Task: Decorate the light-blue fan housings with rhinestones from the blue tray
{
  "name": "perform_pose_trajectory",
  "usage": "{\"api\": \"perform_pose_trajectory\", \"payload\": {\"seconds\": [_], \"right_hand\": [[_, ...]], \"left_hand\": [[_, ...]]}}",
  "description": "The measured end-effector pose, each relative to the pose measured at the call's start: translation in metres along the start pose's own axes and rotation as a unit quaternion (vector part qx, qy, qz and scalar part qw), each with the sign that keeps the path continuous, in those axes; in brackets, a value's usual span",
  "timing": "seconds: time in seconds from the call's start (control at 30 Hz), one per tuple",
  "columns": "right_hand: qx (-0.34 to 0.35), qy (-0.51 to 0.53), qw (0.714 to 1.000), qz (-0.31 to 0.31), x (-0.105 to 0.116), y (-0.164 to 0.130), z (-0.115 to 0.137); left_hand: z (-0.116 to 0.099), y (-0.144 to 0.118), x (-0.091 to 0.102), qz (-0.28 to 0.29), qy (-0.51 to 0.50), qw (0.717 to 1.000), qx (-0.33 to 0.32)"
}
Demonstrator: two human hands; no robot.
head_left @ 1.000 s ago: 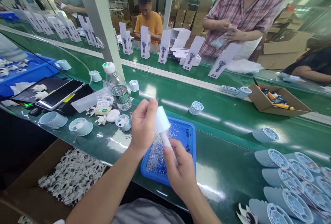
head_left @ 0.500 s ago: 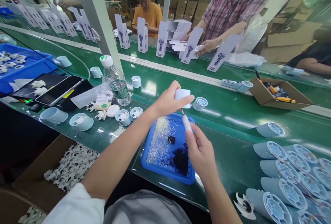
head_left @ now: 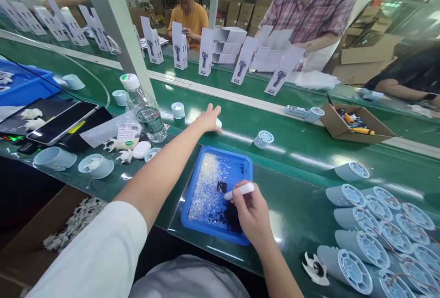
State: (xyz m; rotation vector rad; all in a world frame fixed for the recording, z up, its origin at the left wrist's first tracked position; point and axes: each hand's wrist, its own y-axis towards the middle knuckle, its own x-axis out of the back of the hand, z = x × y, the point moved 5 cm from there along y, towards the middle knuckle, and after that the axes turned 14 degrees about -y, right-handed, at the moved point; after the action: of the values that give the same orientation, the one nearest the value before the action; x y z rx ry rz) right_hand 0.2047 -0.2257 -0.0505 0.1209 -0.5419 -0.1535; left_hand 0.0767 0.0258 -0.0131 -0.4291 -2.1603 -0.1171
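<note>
We see a green belt [head_left: 309, 151] running under everything. The tray [head_left: 240, 160] is bright blue, with clear-white bits and a patch of black bits inside. The pen tool [head_left: 239, 190] in our right hand [head_left: 252, 215] is white, and so is our left sleeve [head_left: 96, 252]. The fan housings [head_left: 357, 247] at the right are pale blue-grey. The water bottle [head_left: 142, 110] has a white cap and a dark green label. One co-worker wears a plaid shirt [head_left: 309, 11] in pink and grey, another a yellow-orange shirt [head_left: 192, 16]. The carton [head_left: 343, 128] is brown.
</note>
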Motion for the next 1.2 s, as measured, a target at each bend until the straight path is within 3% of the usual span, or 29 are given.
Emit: {"api": "perform_pose_trajectory", "payload": {"seconds": [0.23,0.3,0.37,0.47,0.57,0.63,0.77,0.93,1.07,1.13,1.2], "right_hand": [[0.038,-0.032,0.999,0.015,-0.004,0.000,0.001],[0.072,-0.069,0.995,0.002,-0.003,0.000,0.007],[0.117,-0.112,0.987,-0.008,-0.002,-0.002,0.013],[0.160,-0.145,0.976,-0.003,-0.002,-0.005,0.021],[0.159,-0.136,0.978,-0.022,0.002,-0.008,0.022],[0.156,-0.122,0.980,-0.028,0.004,-0.010,0.023],[0.143,-0.111,0.983,-0.016,0.002,-0.011,0.020],[0.142,-0.132,0.981,-0.010,-0.003,-0.010,0.020],[0.156,-0.157,0.975,0.007,-0.003,-0.007,0.025],[0.150,-0.158,0.976,-0.017,0.002,-0.002,0.027],[0.130,-0.154,0.977,-0.062,0.009,0.007,0.026]], "left_hand": [[0.007,0.003,-0.009,-0.013,-0.039,0.999,-0.019],[0.012,0.004,0.003,-0.045,-0.052,0.998,-0.008],[0.023,0.004,0.024,-0.113,-0.053,0.992,0.020],[0.052,0.000,0.054,-0.194,-0.021,0.972,0.134],[0.080,-0.004,0.060,-0.148,-0.009,0.962,0.228],[0.089,-0.007,0.058,-0.123,-0.014,0.965,0.231],[0.093,-0.014,0.055,-0.132,-0.005,0.970,0.206],[0.071,-0.015,0.056,-0.132,-0.010,0.981,0.144],[0.024,-0.024,0.075,-0.217,-0.047,0.971,0.088],[-0.002,-0.039,0.085,-0.245,-0.180,0.951,0.048],[-0.023,-0.057,0.087,-0.206,-0.371,0.905,0.015]]}}
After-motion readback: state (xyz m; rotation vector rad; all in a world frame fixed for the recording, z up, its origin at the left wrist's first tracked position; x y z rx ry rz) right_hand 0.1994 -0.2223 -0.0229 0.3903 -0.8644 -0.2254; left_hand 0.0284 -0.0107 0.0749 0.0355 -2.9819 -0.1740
